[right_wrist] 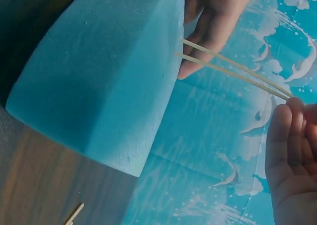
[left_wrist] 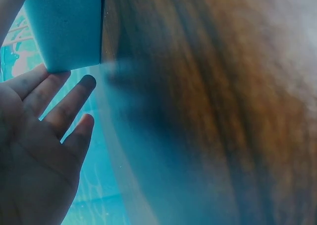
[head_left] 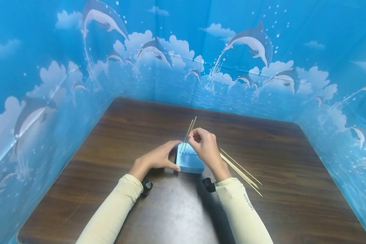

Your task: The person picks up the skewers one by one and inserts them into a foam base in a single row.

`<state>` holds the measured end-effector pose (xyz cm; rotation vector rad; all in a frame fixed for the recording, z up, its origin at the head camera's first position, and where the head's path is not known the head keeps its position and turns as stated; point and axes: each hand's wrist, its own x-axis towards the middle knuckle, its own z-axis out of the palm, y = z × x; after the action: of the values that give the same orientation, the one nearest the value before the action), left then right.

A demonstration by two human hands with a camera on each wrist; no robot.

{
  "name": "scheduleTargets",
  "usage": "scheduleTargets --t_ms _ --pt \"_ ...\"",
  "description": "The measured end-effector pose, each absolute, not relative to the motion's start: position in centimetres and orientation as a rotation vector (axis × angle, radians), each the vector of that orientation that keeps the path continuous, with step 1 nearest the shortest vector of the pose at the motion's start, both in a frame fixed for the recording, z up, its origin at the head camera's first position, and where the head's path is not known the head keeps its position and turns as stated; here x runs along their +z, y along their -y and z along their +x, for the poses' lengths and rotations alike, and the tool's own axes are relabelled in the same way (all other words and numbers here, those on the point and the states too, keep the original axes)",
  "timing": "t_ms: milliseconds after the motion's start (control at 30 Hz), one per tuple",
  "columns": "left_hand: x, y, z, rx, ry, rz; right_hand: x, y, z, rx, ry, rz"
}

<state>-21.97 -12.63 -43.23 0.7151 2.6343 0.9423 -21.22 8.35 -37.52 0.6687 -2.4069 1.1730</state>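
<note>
A light blue block (head_left: 187,162), foam-like, lies on the table with a row of small dark marks on top. Two thin wooden sticks (right_wrist: 233,75) stand slanted in its top, close together and leaning away from me. My left hand (head_left: 154,157) holds the block's left side, thumb at the near corner and fingers at the far one. In the left wrist view, fingertips of that hand (left_wrist: 42,121) touch the block's edge. Thumb and forefinger of my right hand (head_left: 205,147) pinch at the sticks above the block; the stick tops reach past the fingers in the head view.
Several loose wooden sticks (head_left: 241,173) lie on the table to the right of my right hand. The dark wooden table (head_left: 125,125) is bordered on the far and side edges by a blue dolphin-print curtain (head_left: 170,78).
</note>
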Motion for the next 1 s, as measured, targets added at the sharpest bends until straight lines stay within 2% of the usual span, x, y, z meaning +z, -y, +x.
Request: scheduleTargets --t_ms 200,600,1000 --pt "-43.1 12.6 -22.0 0.944 -2.629 0.717 -37.6 -10.0 -21.3 1.194 2.415 0.601" --pt "-43.2 13.1 -22.0 0.964 -2.628 0.714 -39.5 -19.5 -21.7 0.902 2.82 0.171" --pt "-43.3 12.7 -21.8 0.969 -2.613 0.723 -43.0 -24.0 -21.3 0.662 3.209 0.051"
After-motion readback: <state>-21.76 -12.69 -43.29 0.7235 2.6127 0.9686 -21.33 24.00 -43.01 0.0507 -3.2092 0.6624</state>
